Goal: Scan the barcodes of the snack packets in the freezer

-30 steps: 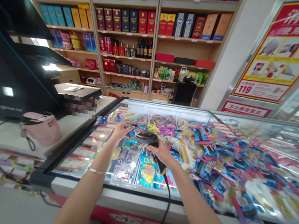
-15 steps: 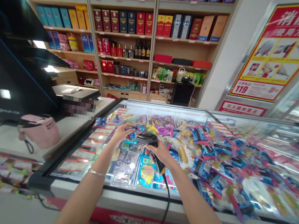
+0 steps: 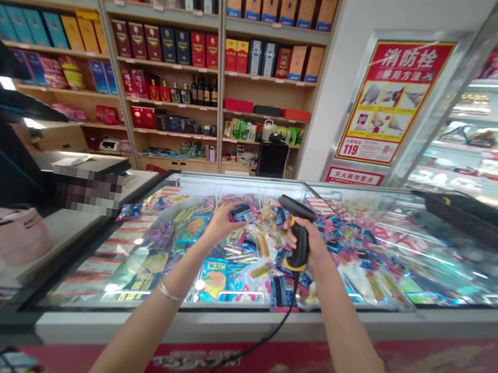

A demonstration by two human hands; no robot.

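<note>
Scanner (image 3: 300,247) black, yellow-trimmed; packet (image 3: 244,213) mostly blue; bracelet (image 3: 170,293) silver.

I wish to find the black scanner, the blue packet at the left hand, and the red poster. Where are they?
Black scanner (image 3: 300,246): head view, on its handle.
Blue packet (image 3: 245,213): head view, on its printed face.
Red poster (image 3: 392,105): head view, near its middle.

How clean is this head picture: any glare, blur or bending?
Head view: white glare spots and streaks on the glass-topped grey freezer; head view: the pink pouch with black strap, far left, is soft; head view: uprights of the pale wooden shelves lean, likely wide-angle distortion; head view: the right hand and its black-and-yellow plastic scanner show fairly clearly.
</note>
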